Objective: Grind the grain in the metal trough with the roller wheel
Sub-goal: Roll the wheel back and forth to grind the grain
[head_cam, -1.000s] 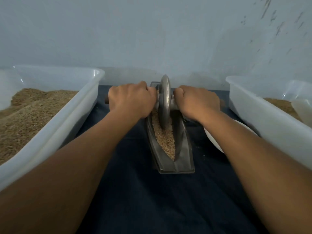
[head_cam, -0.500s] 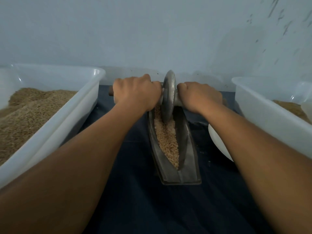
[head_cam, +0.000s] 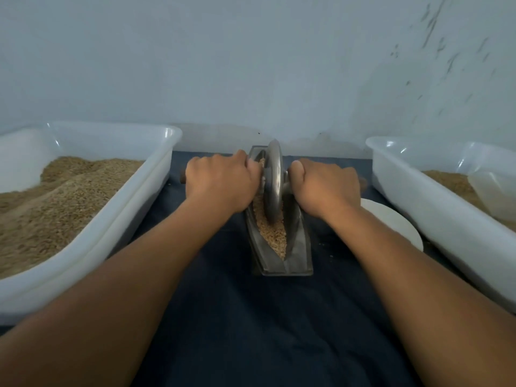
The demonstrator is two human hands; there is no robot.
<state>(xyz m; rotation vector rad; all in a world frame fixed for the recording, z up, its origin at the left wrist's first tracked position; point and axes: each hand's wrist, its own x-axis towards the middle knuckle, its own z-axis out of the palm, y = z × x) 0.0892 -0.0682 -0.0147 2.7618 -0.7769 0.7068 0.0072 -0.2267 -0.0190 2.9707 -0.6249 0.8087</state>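
Fingers of both hands are curled round the axle handle, left hand and right hand on either side of the roller wheel, knuckles up; fingertips themselves hidden under the palms. Wheel stands upright in the metal trough, sitting toward the far half. Grain lies in the V groove, mostly btwn wheel and me. Trough's long axis runs straight away from me, so my guess is the next stroke is a pull back along that line, w/ both hands equally near. Trough rests on a dark cloth, btwn a left tub and right tub, both holding grain.
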